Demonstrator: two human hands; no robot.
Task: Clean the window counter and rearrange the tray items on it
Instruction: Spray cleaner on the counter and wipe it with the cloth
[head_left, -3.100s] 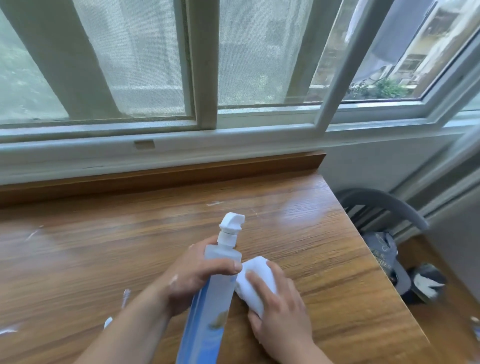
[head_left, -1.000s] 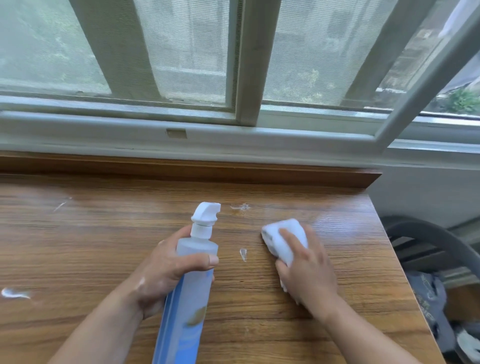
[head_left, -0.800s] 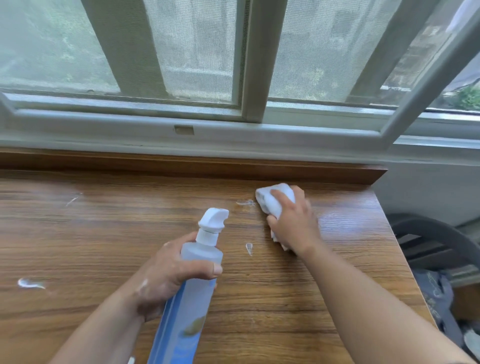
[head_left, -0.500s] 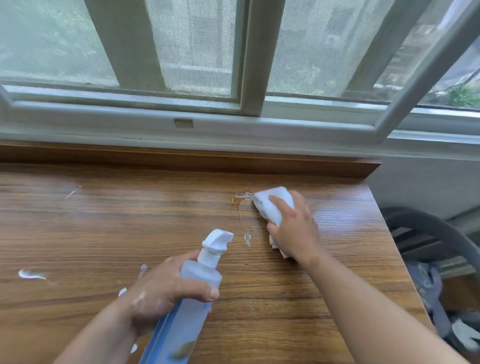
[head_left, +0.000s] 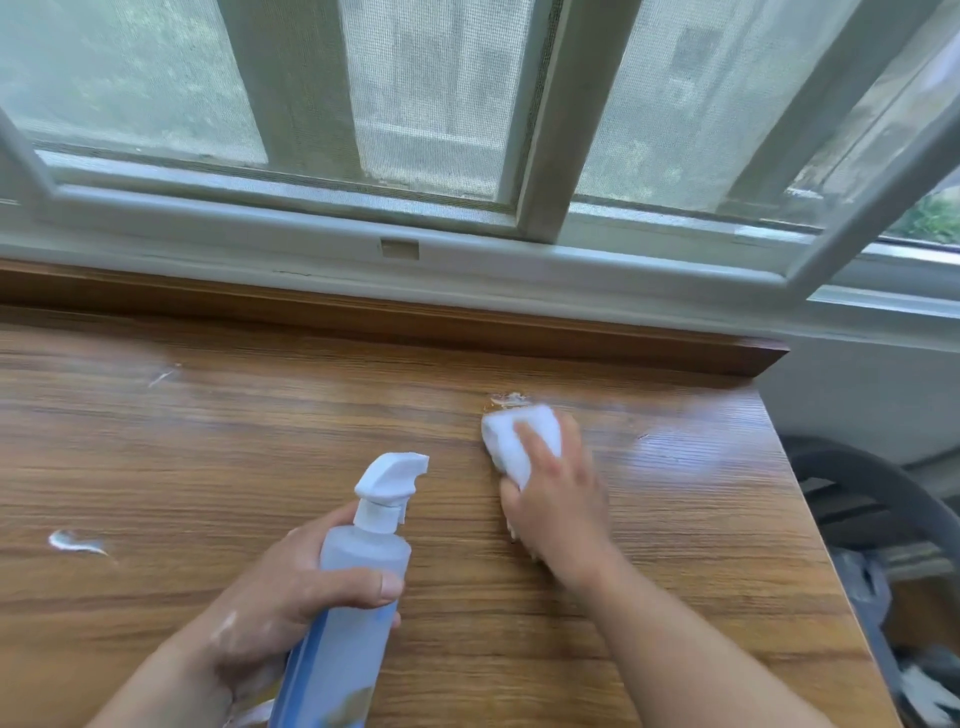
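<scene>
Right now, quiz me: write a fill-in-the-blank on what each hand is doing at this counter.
1. The left hand grips a spray ____.
2. The right hand presses a white ____ onto the wooden counter.
3. The sprayer nozzle is coloured ____.
4. A white smear lies to the ____ of both hands.

Missing words: bottle; cloth; white; left

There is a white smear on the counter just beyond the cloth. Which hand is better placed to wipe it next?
The right hand. It already presses the white cloth onto the counter, just short of the smear. The left hand is occupied holding the spray bottle.
</scene>
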